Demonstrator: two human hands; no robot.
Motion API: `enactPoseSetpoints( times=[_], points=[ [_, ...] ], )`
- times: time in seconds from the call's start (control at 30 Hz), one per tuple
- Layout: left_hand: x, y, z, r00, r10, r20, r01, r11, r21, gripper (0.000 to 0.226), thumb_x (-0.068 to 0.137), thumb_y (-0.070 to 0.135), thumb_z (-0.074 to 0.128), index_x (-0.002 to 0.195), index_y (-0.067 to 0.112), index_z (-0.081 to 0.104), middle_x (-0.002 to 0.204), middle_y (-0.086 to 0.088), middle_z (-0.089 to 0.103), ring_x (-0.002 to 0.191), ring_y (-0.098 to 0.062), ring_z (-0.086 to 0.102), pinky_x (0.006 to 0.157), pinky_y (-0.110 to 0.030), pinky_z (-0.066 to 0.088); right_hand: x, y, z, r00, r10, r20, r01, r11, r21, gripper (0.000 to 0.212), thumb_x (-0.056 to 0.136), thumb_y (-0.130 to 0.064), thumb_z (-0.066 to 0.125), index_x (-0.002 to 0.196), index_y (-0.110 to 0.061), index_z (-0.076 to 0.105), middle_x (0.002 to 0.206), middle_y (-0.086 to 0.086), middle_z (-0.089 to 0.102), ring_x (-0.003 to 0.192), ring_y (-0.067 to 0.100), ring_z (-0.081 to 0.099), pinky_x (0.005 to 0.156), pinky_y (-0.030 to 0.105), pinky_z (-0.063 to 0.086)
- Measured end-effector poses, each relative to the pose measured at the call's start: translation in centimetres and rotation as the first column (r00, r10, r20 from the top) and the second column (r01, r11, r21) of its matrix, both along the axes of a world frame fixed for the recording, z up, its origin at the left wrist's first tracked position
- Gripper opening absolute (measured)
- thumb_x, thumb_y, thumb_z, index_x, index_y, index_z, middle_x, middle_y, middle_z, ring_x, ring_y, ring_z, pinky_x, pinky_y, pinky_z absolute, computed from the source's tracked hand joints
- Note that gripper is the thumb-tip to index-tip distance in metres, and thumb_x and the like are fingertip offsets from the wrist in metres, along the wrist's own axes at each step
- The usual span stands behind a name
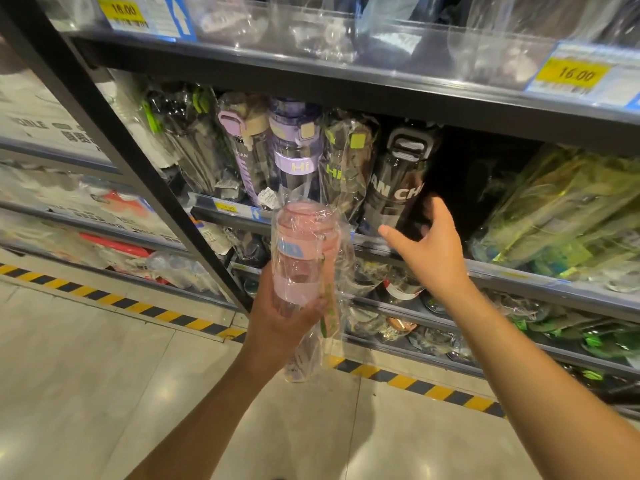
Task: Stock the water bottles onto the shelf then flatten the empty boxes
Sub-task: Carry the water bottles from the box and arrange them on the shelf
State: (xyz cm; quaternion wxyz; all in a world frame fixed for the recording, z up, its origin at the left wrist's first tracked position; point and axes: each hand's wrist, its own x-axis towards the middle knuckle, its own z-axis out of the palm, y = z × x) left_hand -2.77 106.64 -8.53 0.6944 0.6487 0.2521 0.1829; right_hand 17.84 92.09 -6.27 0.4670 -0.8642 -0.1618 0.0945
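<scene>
Gripping the wrapped pink bottle [301, 251] by its base in the left hand [280, 317], long axis pointing up at the shelf [519, 273], and reaching the spread, empty right hand [429, 247], the nearer one, toward the gap [453, 174] beside the black bottle [398, 188] reading "AN CH", past a purple bottle [294, 150] marked "Hi", under a "16.00" tag [575, 75].

Counting two hands: left hand [277, 320] and right hand [431, 252]. Counting one pink bottle [301, 258], film-wrapped. Finding along the middle shelf [519, 273] front two purple bottles [294, 147], one black bottle [398, 181] and one green-lidded bottle [349, 164]; seeing further left dark wrapped bottles [194, 140] too crowded for counting, and at the right a yellow-green heap [561, 216] likewise uncountable. Spotting three yellow price tags [575, 74]. Making out at least four shelf levels in this bay. Seeing one striped strip [415, 384] running along the floor. Noting at least two blue arrow labels [178, 15] beside the tags.
</scene>
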Motion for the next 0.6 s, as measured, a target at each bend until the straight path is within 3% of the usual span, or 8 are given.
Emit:
enactPoseSetpoints(
  times=[0.03,0.1,0.2,0.3,0.37,0.43,0.5,0.6],
  points=[
    [0.1,-0.2,0.2,1.000,-0.005,-0.002,0.005,1.000,-0.001,0.076,0.071,0.035,0.093,0.133,0.038,0.049,0.121,0.017,0.069,0.118,-0.011,0.067,0.087,-0.020,0.057,-1.4,-1.0,0.2,1.000,0.001,-0.020,0.000,0.999,0.039,0.084,0.083,-0.051,0.080,0.153,-0.022,0.043,0.152,-0.003,0.049,0.136,0.009,0.049,0.115,0.037,0.044],
    [0.4,-0.7,0.5,1.000,-0.022,-0.013,0.022,1.000,-0.009,0.076,0.065,0.041,0.087,0.131,0.039,0.050,0.118,0.017,0.070,0.116,-0.009,0.068,0.086,-0.019,0.057,-4.4,-3.2,0.4,0.996,0.051,-0.077,-0.042,0.992,0.118,0.057,0.090,-0.038,0.076,0.142,-0.026,0.057,0.136,-0.003,0.060,0.119,0.001,0.059,0.107,0.035,0.052],
    [1.2,-2.0,0.9,0.998,-0.059,0.009,0.059,0.998,-0.023,0.075,0.062,0.039,0.086,0.129,0.032,0.052,0.113,0.017,0.072,0.108,-0.006,0.070,0.085,-0.019,0.056,-8.1,-6.2,0.6,0.950,0.223,-0.218,-0.178,0.962,0.207,0.041,0.088,-0.047,0.075,0.128,-0.039,0.067,0.114,-0.003,0.068,0.104,0.013,0.067,0.096,0.044,0.057],
    [2.5,-3.7,1.4,0.991,-0.130,0.026,0.130,0.991,-0.024,0.076,0.067,0.035,0.086,0.134,0.027,0.050,0.118,0.011,0.071,0.113,-0.011,0.069,0.088,-0.021,0.056,-9.7,-8.5,0.4,0.914,0.328,-0.237,-0.301,0.943,0.143,0.057,0.080,-0.055,0.082,0.133,-0.051,0.060,0.122,-0.017,0.063,0.110,0.007,0.063,0.095,0.032,0.054],
    [3.4,-5.0,1.6,0.982,-0.186,0.022,0.186,0.982,-0.007,0.080,0.074,0.031,0.089,0.141,0.023,0.046,0.125,0.007,0.069,0.117,-0.013,0.068,0.090,-0.022,0.056,-10.3,-9.6,0.4,0.912,0.351,-0.213,-0.344,0.936,0.072,0.074,0.071,-0.059,0.082,0.139,-0.050,0.054,0.131,-0.024,0.057,0.120,0.002,0.058,0.096,0.022,0.049],
    [4.4,-6.4,1.8,0.970,-0.245,-0.004,0.245,0.969,0.031,0.085,0.078,0.030,0.092,0.146,0.027,0.040,0.129,0.012,0.066,0.118,-0.009,0.067,0.091,-0.025,0.057,-10.4,-10.4,0.5,0.925,0.336,-0.179,-0.334,0.942,0.039,0.078,0.069,-0.055,0.083,0.140,-0.050,0.051,0.134,-0.027,0.056,0.124,-0.003,0.054,0.096,0.012,0.044],
    [5.1,-7.8,2.0,0.958,-0.286,-0.026,0.287,0.957,0.037,0.092,0.073,0.039,0.093,0.144,0.035,0.036,0.129,0.017,0.064,0.119,-0.005,0.065,0.094,-0.029,0.058,-10.0,-11.2,0.6,0.946,0.287,-0.151,-0.285,0.958,0.035,0.073,0.072,-0.046,0.088,0.136,-0.051,0.053,0.134,-0.029,0.057,0.125,-0.007,0.053,0.099,0.015,0.043],
    [6.1,-9.3,2.6,0.945,-0.325,-0.038,0.327,0.942,0.077,0.085,0.065,0.053,0.084,0.133,0.045,0.035,0.126,0.023,0.062,0.116,0.001,0.064,0.091,-0.024,0.056,-9.3,-12.2,0.8,0.968,0.207,-0.141,-0.207,0.978,0.010,0.070,0.071,-0.046,0.091,0.131,-0.051,0.055,0.128,-0.027,0.061,0.121,-0.004,0.057,0.100,0.030,0.050]
  ],
)
